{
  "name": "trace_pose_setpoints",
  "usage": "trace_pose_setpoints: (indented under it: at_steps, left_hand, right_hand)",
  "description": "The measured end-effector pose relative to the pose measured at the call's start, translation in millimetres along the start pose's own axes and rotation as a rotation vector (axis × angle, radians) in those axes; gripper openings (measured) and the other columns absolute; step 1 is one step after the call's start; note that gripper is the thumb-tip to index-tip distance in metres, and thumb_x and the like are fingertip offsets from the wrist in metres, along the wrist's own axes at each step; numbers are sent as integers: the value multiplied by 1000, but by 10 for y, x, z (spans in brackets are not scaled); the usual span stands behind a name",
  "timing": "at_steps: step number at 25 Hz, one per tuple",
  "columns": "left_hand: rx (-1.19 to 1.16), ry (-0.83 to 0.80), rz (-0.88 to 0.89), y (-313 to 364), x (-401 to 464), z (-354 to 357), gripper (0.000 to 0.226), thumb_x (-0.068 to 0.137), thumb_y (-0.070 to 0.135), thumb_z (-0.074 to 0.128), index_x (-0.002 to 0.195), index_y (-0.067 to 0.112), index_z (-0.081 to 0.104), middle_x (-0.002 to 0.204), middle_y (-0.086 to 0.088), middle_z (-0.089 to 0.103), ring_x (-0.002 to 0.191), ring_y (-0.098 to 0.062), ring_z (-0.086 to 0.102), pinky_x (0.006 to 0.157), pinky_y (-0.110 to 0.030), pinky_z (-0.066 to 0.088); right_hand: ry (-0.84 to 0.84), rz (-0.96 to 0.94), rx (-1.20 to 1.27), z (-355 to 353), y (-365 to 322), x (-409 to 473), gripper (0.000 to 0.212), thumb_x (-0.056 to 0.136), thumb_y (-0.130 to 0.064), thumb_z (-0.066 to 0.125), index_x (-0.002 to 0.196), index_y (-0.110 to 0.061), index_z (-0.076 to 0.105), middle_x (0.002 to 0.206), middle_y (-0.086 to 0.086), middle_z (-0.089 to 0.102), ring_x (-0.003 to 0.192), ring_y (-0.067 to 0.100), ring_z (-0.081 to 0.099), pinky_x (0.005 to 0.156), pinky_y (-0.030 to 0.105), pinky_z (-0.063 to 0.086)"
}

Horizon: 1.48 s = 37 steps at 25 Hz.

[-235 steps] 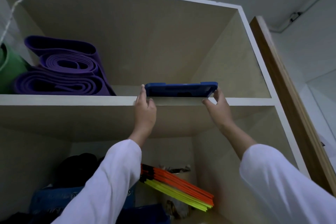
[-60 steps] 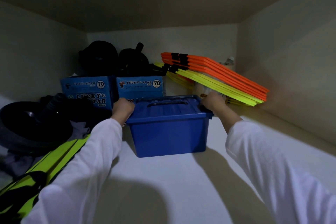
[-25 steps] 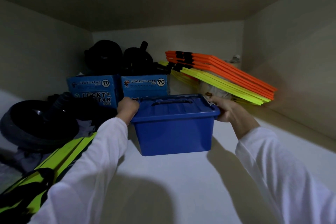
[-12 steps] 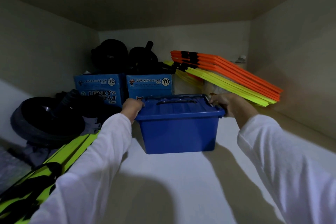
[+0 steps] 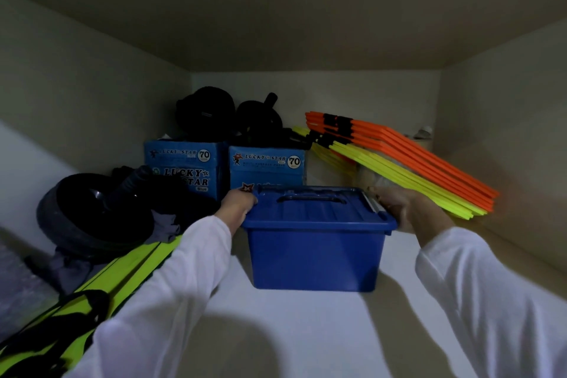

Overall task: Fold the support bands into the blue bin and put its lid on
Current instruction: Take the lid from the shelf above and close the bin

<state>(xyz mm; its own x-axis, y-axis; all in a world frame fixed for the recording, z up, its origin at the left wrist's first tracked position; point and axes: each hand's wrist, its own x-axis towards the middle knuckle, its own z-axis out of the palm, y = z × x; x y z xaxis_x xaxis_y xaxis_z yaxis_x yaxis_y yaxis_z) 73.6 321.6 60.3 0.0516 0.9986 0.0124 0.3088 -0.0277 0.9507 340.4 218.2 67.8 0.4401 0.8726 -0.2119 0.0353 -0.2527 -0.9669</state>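
Your hands rest at a blue bin (image 5: 316, 258) of smooth, slightly glossy plastic; its lid (image 5: 313, 209) is the same plastic, ribbed on top. Your sleeves (image 5: 171, 279) look like soft matt white cloth. The shelf (image 5: 306, 331) is matt and smooth. Behind, 2 blue boxes (image 5: 267, 167) are printed cardboard, and the orange and yellow strips (image 5: 414, 163) look like matt plastic.

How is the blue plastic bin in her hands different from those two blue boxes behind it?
The blue bin is plain, glossy plastic with a lid and handle; the two blue boxes are printed "Lucky Star 70". The bin stands in front, held at its rim by the left hand and right hand; the boxes carry black gear. Both are blue.
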Motion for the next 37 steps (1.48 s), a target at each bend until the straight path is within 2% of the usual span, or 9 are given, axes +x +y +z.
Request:
trace_pose_setpoints:
  at_steps: [4, 8, 16, 19, 24, 27, 31, 34, 37]
  left_hand:
    - [-11, 21, 17, -26, 52, 28, 12, 89, 0, 55, 79, -2, 50, 62, -8, 43, 54, -17, 41, 50, -27, 35]
    - [-9, 25, 50, -37, 94, 39, 35, 89, 0, 56, 121, -13, 52, 63, -9, 43, 55, -18, 42, 51, -27, 35]
    - [30, 49, 69, -35, 49, 24, 37, 89, 0, 56, 124, -12, 50, 75, -11, 50, 55, -15, 40, 62, -31, 41]
    - [62, 53, 78, -16, 61, 23, 23, 90, 2, 56, 112, 0, 53, 77, -12, 52, 54, -15, 41, 56, -29, 39]
    - [-29, 3, 43, -3, 35, -9, 30, 90, 1, 55, 119, -8, 53, 92, -19, 62, 61, -20, 48, 59, -32, 41]
    - [-148, -122, -69, 11, -54, -63, 8, 93, 4, 51, 99, 1, 55, 76, -12, 55, 56, -20, 49, 54, -31, 42]
    - [-186, -202, -163, -15, -133, -143, 26, 94, 16, 53, 69, 10, 47, 48, -6, 61, 30, -17, 57, 33, -20, 45]
    - [-126, -184, -133, 8, -150, -147, 20, 94, 15, 54, 76, 7, 51, 71, -10, 61, 45, -19, 57, 45, -27, 45]
    - [154, -90, 27, 82, -61, -77, 27, 93, 10, 52, 115, -6, 56, 109, -18, 62, 72, -27, 63, 62, -35, 51]
  right_hand:
    - [-31, 22, 72, -25, 54, 38, 27, 95, -30, 50, 89, -4, 56, 85, 14, 60, 70, 25, 57, 42, 25, 53]
    - [-22, 38, 143, -10, 61, 8, 31, 90, -26, 59, 108, -2, 51, 86, 15, 60, 72, 27, 58, 42, 31, 55]
    - [46, 14, -12, 81, -14, 31, 48, 94, -19, 52, 136, 0, 42, 93, 19, 58, 68, 28, 54, 48, 32, 50]
    - [88, -41, -86, 92, -17, 31, 50, 95, -23, 52, 136, 2, 42, 117, 21, 55, 66, 25, 52, 53, 33, 44]
    - [89, 33, 78, 61, 115, 60, 51, 79, -42, 69, 114, -8, 52, 84, 12, 63, 58, 22, 62, 51, 28, 52]
    - [57, 24, 26, 31, 150, -6, 45, 77, -41, 72, 106, -11, 53, 88, 10, 64, 67, 21, 58, 59, 31, 48]
    - [140, 7, -99, 71, 102, -174, 26, 83, -29, 69, 91, -9, 54, 78, 6, 58, 63, 17, 53, 56, 27, 43]
    - [212, -29, -203, 167, 76, -282, 25, 88, -22, 62, 72, -8, 50, 69, 7, 52, 59, 17, 48, 53, 27, 39]
    - [257, -65, -244, 253, 44, -303, 19, 90, -20, 59, 91, -1, 54, 78, 13, 56, 63, 23, 52, 53, 30, 41]
